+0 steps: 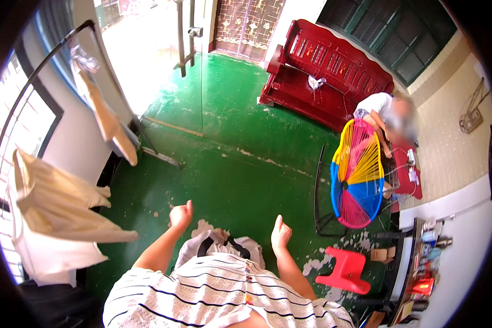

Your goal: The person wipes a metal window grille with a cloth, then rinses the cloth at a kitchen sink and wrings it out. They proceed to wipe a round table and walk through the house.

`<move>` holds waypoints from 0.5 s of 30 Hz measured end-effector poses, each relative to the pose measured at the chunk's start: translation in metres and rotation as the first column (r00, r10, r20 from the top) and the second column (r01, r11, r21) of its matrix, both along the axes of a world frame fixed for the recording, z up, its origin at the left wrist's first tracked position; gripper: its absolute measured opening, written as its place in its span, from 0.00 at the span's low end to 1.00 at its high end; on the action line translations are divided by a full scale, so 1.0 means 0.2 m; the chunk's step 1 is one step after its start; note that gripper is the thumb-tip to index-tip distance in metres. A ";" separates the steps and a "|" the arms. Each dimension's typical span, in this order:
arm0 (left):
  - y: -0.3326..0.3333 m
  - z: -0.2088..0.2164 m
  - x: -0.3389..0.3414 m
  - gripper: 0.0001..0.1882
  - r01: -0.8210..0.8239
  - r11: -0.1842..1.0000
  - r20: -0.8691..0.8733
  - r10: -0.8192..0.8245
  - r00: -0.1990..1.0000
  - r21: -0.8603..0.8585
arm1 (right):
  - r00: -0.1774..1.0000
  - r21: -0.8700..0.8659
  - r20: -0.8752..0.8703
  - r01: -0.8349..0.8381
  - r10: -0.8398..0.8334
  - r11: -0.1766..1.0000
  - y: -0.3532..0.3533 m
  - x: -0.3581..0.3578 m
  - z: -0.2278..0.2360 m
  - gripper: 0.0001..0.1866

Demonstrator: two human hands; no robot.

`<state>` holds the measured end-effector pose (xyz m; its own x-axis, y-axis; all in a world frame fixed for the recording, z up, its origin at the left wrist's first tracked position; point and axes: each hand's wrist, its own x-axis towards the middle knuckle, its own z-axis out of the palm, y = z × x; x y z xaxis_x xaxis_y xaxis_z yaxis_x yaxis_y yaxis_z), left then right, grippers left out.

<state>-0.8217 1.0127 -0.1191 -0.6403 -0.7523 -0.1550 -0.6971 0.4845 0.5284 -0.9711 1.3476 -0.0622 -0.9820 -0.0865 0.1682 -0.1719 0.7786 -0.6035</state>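
Note:
Both of my arms reach forward over the green floor, one on each side of my striped top. My left hand (181, 215) is closed in a loose fist with its thumb sticking out, and nothing shows in it. Closed likewise, my right hand (281, 234) has its thumb pointing forward and holds nothing that I can see. Neither hand touches anything. Closest to my right hand is a red plastic stool (345, 270), off to the right. Light-coloured clothes (65, 210) hang to the left of my left hand.
A multicoloured corded rocking chair (357, 175) stands ahead on the right. Beyond it, a person (385, 117) sits at the end of a dark red wooden bench (322, 76). A cluttered shelf (415, 268) runs along the right wall. A glass door (186, 98) stands at the far left.

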 end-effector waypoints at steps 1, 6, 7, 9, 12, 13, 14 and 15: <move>0.00 0.06 -0.27 0.32 0.041 0.999 -0.029 -0.040 0.999 0.012 | 0.997 -0.004 -0.002 0.071 -0.071 0.997 -0.01 -0.17 -0.01 0.35; -0.10 0.20 -1.44 0.30 0.227 0.969 -0.250 -0.245 0.936 -0.100 | 0.982 -0.071 -0.066 0.172 -0.176 0.983 -0.22 -1.10 0.04 0.31; -0.13 0.22 -1.66 0.29 0.255 0.961 -0.280 -0.274 0.920 -0.105 | 0.979 -0.061 -0.108 0.169 -0.175 0.984 -0.25 -1.30 -0.01 0.30; -0.23 0.18 -2.01 0.29 0.241 0.962 -0.301 -0.268 0.915 -0.124 | 0.991 -0.040 -0.090 0.100 -0.103 0.994 -0.40 -1.67 -0.08 0.30; -0.43 0.18 -2.47 0.30 0.186 0.981 -0.263 -0.192 0.945 -0.049 | 0.993 -0.092 -0.042 -0.114 0.111 0.989 -0.78 -2.26 -0.04 0.27; -0.49 0.20 -2.57 0.29 0.176 0.984 -0.208 -0.175 0.962 -0.014 | 0.974 -0.126 -0.052 -0.226 0.221 0.966 -0.93 -2.43 -0.01 0.25; -0.58 0.23 -2.69 0.29 0.165 0.986 -0.162 -0.160 0.974 0.014 | 0.942 -0.164 -0.078 -0.334 0.326 0.928 -1.09 -2.62 0.01 0.22; -0.66 0.27 -2.80 0.27 0.152 0.988 -0.153 -0.147 0.977 0.022 | 0.881 -0.106 -0.005 -0.470 0.472 0.876 -1.23 -2.80 0.00 0.19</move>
